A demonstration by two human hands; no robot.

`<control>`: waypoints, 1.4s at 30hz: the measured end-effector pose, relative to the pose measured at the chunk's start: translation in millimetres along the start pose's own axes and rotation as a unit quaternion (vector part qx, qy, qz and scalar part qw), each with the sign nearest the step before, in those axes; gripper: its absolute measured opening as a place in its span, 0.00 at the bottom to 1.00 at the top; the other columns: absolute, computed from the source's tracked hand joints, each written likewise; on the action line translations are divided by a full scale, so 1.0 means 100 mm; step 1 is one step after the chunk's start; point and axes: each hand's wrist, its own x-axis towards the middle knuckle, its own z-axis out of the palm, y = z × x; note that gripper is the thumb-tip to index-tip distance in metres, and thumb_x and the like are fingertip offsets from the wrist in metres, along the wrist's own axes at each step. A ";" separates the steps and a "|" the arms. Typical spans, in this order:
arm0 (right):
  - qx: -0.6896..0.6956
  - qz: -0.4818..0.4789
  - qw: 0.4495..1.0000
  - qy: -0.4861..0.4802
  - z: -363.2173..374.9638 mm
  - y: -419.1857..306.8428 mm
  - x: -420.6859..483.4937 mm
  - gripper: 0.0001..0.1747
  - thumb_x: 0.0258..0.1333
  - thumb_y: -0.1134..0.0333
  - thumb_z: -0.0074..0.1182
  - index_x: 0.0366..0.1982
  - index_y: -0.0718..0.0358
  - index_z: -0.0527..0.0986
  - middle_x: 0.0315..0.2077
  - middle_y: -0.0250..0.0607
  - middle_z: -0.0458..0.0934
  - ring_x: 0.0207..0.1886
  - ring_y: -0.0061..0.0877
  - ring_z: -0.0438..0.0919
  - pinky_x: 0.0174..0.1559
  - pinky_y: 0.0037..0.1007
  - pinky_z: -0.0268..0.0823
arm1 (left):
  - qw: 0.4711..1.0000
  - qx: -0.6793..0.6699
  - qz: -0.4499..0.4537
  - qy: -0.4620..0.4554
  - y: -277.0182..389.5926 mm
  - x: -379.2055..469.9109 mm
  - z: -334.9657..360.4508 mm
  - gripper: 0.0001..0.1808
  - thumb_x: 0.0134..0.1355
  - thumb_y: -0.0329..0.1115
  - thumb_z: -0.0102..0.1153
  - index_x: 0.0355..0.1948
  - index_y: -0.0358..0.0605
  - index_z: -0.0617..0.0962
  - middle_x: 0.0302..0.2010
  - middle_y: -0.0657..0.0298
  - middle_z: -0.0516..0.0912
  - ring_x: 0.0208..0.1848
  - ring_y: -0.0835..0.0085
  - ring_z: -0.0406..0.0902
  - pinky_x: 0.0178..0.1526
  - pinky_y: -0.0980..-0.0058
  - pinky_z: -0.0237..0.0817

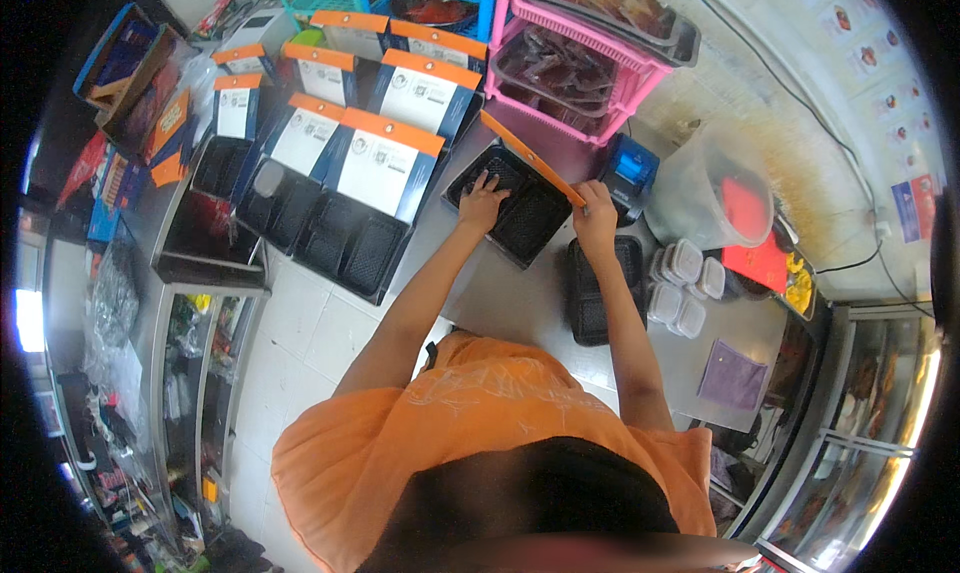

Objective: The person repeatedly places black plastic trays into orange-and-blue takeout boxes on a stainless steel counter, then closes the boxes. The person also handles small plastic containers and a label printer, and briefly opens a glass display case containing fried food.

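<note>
A black two-compartment plastic tray [529, 224] sits in an upright-lidded paperboard box with an orange top edge [532, 156] on the metal table. My left hand [481, 204] rests with spread fingers in the tray's left compartment. With bent fingers my right hand [595, 211] pinches the right end of the orange edge. Under my right forearm lies a stack of black trays [589, 291]. To the left, several boxes with raised lids hold black trays [349, 246]; one has a small lidded cup [268, 178] in it.
Small clear tubs with white lids [679, 269], a large translucent plastic bucket [694, 190] and a blue-black device [631, 169] stand at the right. A purple cloth [731, 374] lies nearer me. Behind are a pink plastic rack [581, 47] with food trays and a blue rack [486, 17].
</note>
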 end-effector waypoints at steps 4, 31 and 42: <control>-0.089 0.017 0.996 -0.006 0.07 0.29 0.35 0.11 0.50 0.75 0.54 0.38 0.63 0.77 0.35 0.45 0.76 0.39 0.43 0.77 0.38 0.39 0.69 | 0.998 -0.053 -0.020 -0.008 0.02 0.50 -0.02 0.21 0.66 0.33 0.43 0.56 0.71 0.76 0.70 0.67 0.61 0.73 0.66 0.50 0.62 0.50 0.61; -0.472 0.335 0.804 0.139 -1.02 0.89 -0.56 0.23 0.48 0.52 0.61 0.46 0.55 0.78 0.46 0.43 0.76 0.53 0.40 0.71 0.51 0.46 0.64 | 0.967 -0.209 -0.060 0.132 -0.11 0.71 -0.01 0.20 0.62 0.31 0.50 0.57 0.50 0.74 0.66 0.52 0.65 0.67 0.52 0.62 0.63 0.57 0.61; -0.392 0.490 0.777 -0.051 -1.42 1.32 -0.96 0.46 0.36 0.34 0.64 0.58 0.44 0.69 0.51 0.58 0.72 0.56 0.54 0.68 0.51 0.52 0.66 | 0.915 -0.264 0.013 0.304 -0.02 0.46 -0.10 0.15 0.63 0.31 0.52 0.51 0.44 0.75 0.57 0.54 0.73 0.63 0.56 0.65 0.63 0.59 0.58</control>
